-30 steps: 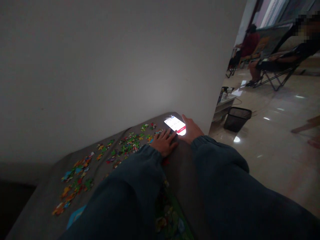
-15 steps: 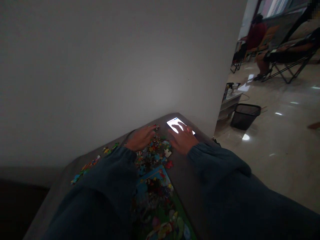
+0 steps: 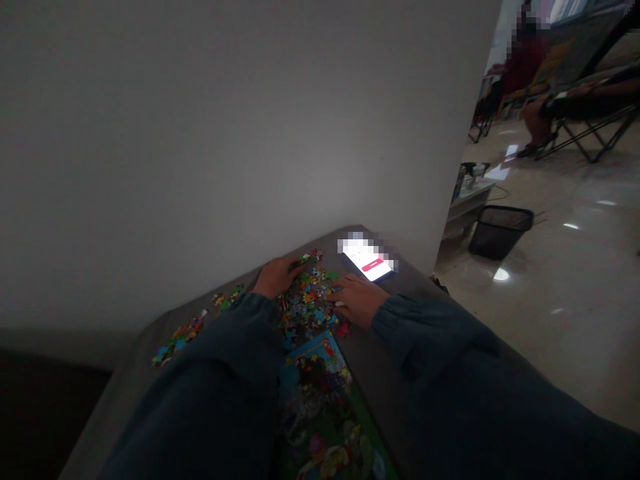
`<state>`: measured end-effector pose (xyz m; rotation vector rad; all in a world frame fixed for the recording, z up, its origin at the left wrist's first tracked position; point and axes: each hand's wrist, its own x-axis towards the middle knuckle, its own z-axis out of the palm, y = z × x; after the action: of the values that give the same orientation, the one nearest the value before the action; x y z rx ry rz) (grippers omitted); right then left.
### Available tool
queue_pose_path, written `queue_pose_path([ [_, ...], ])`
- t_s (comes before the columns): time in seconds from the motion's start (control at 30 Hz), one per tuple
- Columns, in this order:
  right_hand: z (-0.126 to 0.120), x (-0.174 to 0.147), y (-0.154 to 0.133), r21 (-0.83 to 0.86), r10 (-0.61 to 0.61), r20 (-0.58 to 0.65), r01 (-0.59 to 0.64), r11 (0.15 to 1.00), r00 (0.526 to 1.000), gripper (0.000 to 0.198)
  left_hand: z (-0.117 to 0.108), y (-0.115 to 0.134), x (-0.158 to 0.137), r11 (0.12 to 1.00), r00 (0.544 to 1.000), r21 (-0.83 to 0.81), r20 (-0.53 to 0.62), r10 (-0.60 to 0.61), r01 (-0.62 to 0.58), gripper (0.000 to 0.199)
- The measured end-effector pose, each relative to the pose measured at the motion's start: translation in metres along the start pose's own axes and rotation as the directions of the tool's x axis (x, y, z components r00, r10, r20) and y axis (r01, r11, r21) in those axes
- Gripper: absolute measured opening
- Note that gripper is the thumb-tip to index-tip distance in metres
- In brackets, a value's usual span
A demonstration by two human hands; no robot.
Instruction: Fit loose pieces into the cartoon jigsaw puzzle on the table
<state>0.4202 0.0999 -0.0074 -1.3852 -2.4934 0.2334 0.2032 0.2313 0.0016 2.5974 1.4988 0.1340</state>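
Observation:
Both my hands rest on a grey table (image 3: 390, 333) set against a pale wall. My left hand (image 3: 275, 275) lies flat at the far edge of a heap of colourful puzzle pieces (image 3: 307, 303). My right hand (image 3: 356, 298) lies palm down on the heap's right side, fingers spread toward the pieces. A lit phone (image 3: 369, 260) lies face up just beyond my right hand, apart from it. A printed puzzle board (image 3: 320, 393) lies nearer me, between my dark sleeves. More loose pieces (image 3: 180, 331) are scattered to the left.
To the right the table ends at the wall's corner, with shiny floor beyond. A black mesh bin (image 3: 500, 230) stands on the floor beside a low shelf (image 3: 467, 200). Other people sit on folding chairs (image 3: 590, 127) far back right.
My right hand has drawn back from the phone screen onto the puzzle pieces. My left hand has stayed at the far side of the heap. The view has shifted slightly.

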Motion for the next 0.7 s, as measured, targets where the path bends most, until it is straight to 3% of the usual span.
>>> queue_pose_path([
  [0.17,-0.001,0.001,-0.001,0.002,-0.008,0.002,0.008,1.000,1.000,0.027,0.002,-0.001,0.007,0.990,0.990,-0.067,-0.060,-0.126,0.122,0.032],
  [0.37,-0.002,0.000,-0.004,-0.011,-0.001,-0.005,0.001,1.000,1.000,0.029,0.006,0.010,0.019,0.977,0.983,-0.142,-0.068,-0.171,0.160,0.033],
  [0.5,-0.003,0.000,-0.004,-0.007,-0.003,0.000,0.003,1.000,1.000,0.027,0.002,0.012,0.024,0.957,0.972,-0.168,0.050,-0.231,0.236,0.034],
  [0.6,-0.003,0.000,-0.003,0.001,-0.008,-0.002,0.008,1.000,1.000,0.027,-0.007,0.004,0.021,0.939,0.945,-0.175,0.195,-0.261,0.296,0.034],
  [0.7,0.000,-0.001,-0.002,0.014,-0.012,-0.010,0.012,1.000,1.000,0.027,-0.016,-0.005,0.013,0.925,0.924,-0.183,0.261,-0.281,0.333,0.034],
])
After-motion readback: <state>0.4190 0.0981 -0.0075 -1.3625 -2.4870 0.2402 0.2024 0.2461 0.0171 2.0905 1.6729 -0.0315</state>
